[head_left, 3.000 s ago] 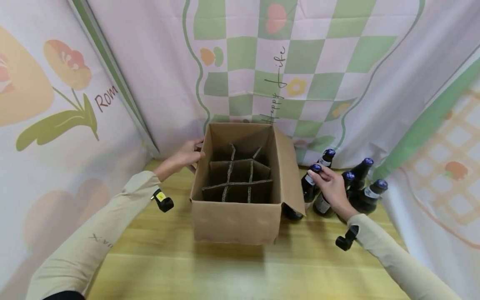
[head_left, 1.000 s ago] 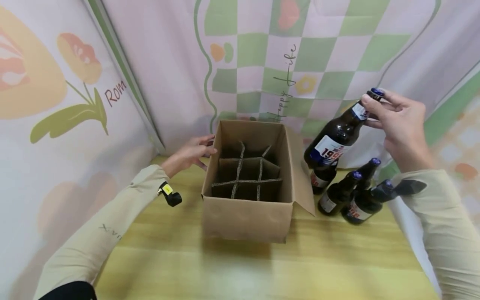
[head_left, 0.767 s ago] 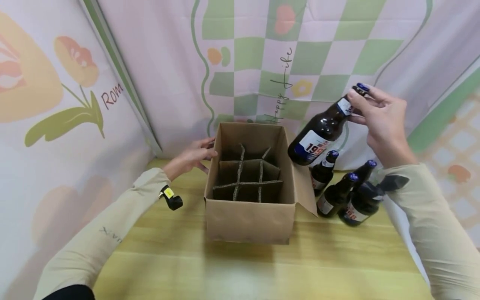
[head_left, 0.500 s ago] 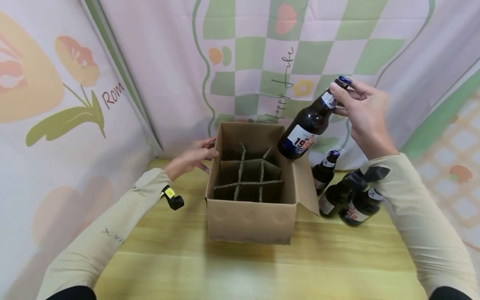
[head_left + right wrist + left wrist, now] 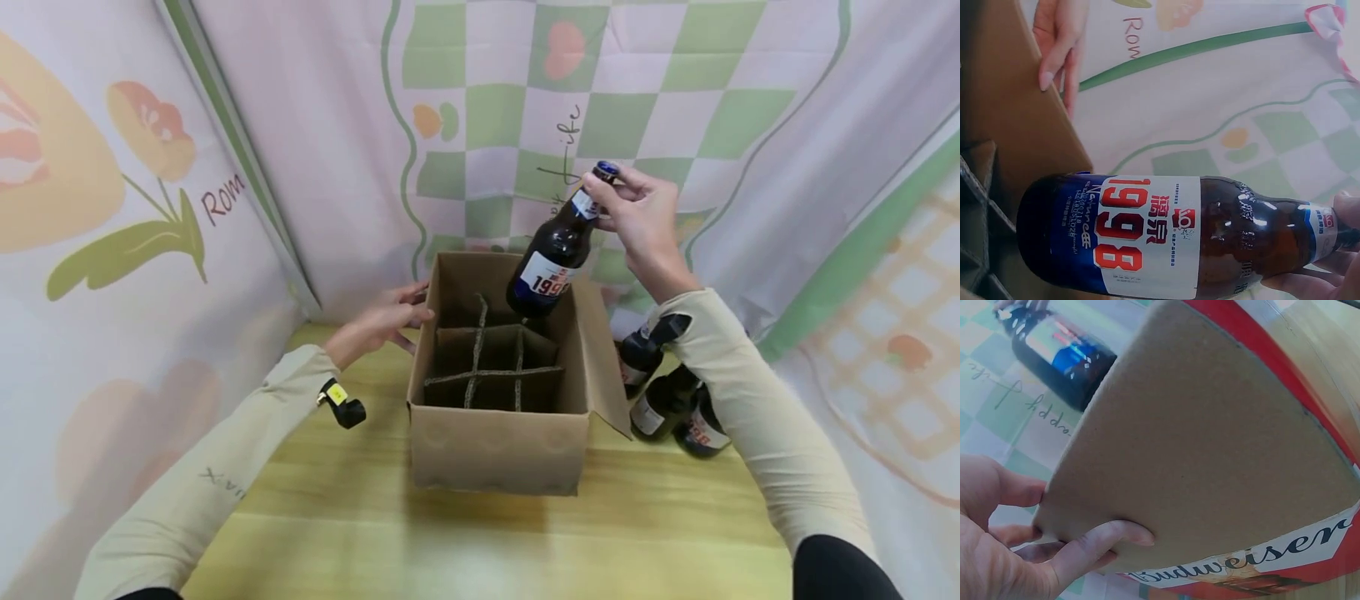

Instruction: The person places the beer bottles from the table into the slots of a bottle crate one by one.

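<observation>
My right hand [image 5: 648, 218] grips a brown beer bottle [image 5: 551, 254] by the neck below its blue cap. The bottle is tilted, its base low over the back of an open cardboard box [image 5: 495, 450]. In the right wrist view the bottle's white and blue label [image 5: 1147, 237] reads 1998. My left hand [image 5: 382, 323] holds the box at its left side toward the back. In the left wrist view its thumb [image 5: 1110, 540] lies on the brown cardboard and other fingers touch the edge. Cardboard dividers [image 5: 480, 367] split the box inside into compartments; their bottoms are dark.
Several more beer bottles [image 5: 660, 408] stand on the wooden table [image 5: 480, 550] right of the box, partly behind my right forearm. A box flap [image 5: 603, 367] sticks out on the right side. A patterned curtain [image 5: 495, 125] hangs close behind.
My right hand has picked up one bottle from the group on the right, lifted it and carried it left over the box. My left hand stays at the box's left side.
</observation>
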Motion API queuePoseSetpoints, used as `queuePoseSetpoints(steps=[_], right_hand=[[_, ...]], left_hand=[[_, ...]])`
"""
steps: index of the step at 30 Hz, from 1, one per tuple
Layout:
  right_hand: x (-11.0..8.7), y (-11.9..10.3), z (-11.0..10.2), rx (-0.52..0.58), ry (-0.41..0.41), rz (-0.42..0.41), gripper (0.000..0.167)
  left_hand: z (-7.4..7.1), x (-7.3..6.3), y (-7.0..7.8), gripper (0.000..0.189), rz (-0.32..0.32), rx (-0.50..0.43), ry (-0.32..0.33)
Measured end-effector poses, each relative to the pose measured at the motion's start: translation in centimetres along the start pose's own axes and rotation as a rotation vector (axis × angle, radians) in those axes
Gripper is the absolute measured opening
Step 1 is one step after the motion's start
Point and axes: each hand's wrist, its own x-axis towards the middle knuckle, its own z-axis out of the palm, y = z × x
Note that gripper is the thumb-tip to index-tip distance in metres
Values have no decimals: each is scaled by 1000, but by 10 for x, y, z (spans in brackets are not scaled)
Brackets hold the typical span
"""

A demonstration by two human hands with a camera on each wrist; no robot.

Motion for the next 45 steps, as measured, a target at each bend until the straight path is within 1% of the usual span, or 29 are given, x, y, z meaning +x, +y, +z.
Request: queuePoseSetpoints(steps=[2, 7, 9, 13, 16, 19, 23, 31, 36, 41, 43, 45], right_hand=[[3, 7, 9, -17, -7, -5, 43], [10, 22, 27, -71, -20, 18, 46], [12, 28, 33, -90, -32, 27, 46], [15, 39, 45, -127, -50, 36, 42], [17, 47, 56, -133, -53, 41, 39], [18, 53, 65, -137, -51, 46, 36], [20, 61, 73, -171, -48, 46, 34], [20, 73, 85, -237, -61, 69, 40], [22, 78, 94, -280, -63, 88, 36], [22, 94, 101, -368, -73, 124, 33], [21, 102, 102, -429, -107, 136, 34], [20, 110, 104, -507, -155, 124, 34]], left_hand=[[1, 1, 0, 81, 4, -3, 3], [3, 1, -3, 81, 19, -5, -1], [3, 1, -4, 81, 16, -6, -5], [2, 0, -2, 81, -6, 5, -11], [1, -1, 2, 80, -31, 25, -5], [1, -1, 6, 79, -42, 33, -5], [3, 1, 8, 78, -43, 29, -7], [6, 1, 4, 78, -28, 23, 12], [7, -1, 3, 77, -18, 21, 17], [7, -2, 3, 77, -6, 20, 22], [8, -2, 3, 77, -5, 18, 25], [8, -2, 2, 77, -6, 15, 27]])
